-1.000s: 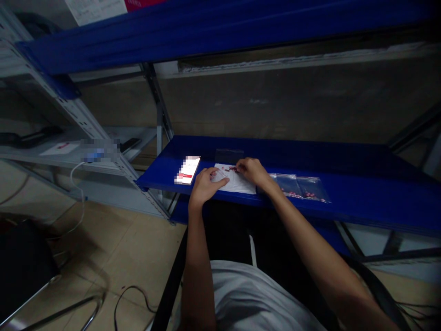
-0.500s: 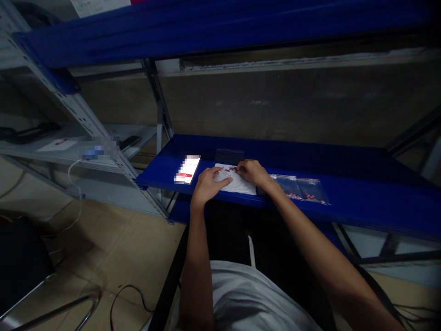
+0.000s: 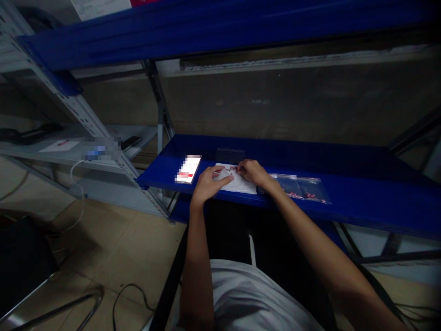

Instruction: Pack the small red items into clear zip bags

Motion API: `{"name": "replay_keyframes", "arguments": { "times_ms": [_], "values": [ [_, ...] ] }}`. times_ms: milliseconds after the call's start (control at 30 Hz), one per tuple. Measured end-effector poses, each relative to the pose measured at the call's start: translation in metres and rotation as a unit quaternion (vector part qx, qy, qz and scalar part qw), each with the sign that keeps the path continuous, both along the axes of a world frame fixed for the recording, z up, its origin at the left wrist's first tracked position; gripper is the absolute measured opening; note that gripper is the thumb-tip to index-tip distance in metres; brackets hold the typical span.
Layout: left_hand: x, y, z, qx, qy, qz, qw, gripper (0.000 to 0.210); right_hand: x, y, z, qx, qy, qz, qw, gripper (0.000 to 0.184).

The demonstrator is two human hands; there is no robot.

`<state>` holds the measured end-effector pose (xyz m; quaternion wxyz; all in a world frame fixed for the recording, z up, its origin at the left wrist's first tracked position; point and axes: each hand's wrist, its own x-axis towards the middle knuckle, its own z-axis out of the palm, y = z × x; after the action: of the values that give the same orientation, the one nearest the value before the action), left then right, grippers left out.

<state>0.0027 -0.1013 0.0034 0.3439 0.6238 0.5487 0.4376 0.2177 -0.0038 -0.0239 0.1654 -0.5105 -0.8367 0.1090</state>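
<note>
A white cloth or paper (image 3: pixel 243 186) lies on the blue shelf, with small dark-pink pieces like beads (image 3: pixel 233 168) near its far edge. My left hand (image 3: pixel 207 185) rests on its left part, fingers and thumb spread apart; a thin pale line shows between them, too fine to name. At the far right part of the cloth, my right hand (image 3: pixel 253 172) has its fingertips pinched together beside the pink pieces. What the pinch holds is too small to make out. To the right lie clear zip bags (image 3: pixel 312 186) with pink pieces inside.
A lit phone (image 3: pixel 190 168) lies left of the cloth on the blue shelf (image 3: pixel 365 184). Behind the cloth is another clear bag (image 3: pixel 230 155). A grey shelf (image 3: pixel 99 158) with a cable stands at left. A blue beam (image 3: pixel 220 27) crosses above.
My hands stay in nearly the same place on the cloth. The right fingertips and left fingers shift only slightly around the pink pieces. The view moves a little.
</note>
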Motion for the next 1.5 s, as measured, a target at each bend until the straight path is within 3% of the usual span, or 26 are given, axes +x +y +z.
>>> {"name": "replay_keyframes", "arguments": {
  "times_ms": [200,400,533,833,1133,1233,1333,1400,1500],
  "values": [
    [0.003,-0.002,0.002,-0.036,-0.126,-0.044,0.99,0.044,0.007,-0.029,0.026,0.03,0.183,0.015,0.983,0.012],
    [0.005,-0.004,0.003,-0.038,-0.177,-0.078,0.98,0.049,0.003,-0.061,0.068,-0.026,0.33,0.075,0.941,0.014],
    [0.005,-0.004,0.004,-0.039,-0.191,-0.104,0.975,0.054,-0.001,-0.068,0.083,-0.035,0.3,0.105,0.947,0.018],
    [0.007,-0.001,0.0,-0.03,-0.202,-0.144,0.968,0.053,-0.009,-0.077,0.096,-0.026,0.186,0.13,0.974,0.015],
    [0.006,-0.005,0.003,-0.048,-0.214,-0.152,0.964,0.052,-0.011,-0.076,0.106,-0.072,0.158,0.162,0.971,0.016],
    [0.006,-0.005,0.005,-0.039,-0.208,-0.143,0.967,0.051,-0.003,-0.066,0.105,-0.083,0.203,0.173,0.96,0.017],
    [0.005,-0.004,0.004,-0.039,-0.196,-0.12,0.972,0.055,0.01,-0.044,0.091,-0.06,0.243,0.131,0.959,0.018],
    [0.004,-0.004,0.004,-0.04,-0.189,-0.108,0.975,0.056,0.016,-0.025,0.074,-0.033,0.198,0.056,0.978,0.019],
    [0.004,-0.003,0.003,-0.035,-0.178,-0.093,0.979,0.055,0.02,-0.002,0.044,-0.015,0.056,-0.047,0.997,0.022]
  ]
}}
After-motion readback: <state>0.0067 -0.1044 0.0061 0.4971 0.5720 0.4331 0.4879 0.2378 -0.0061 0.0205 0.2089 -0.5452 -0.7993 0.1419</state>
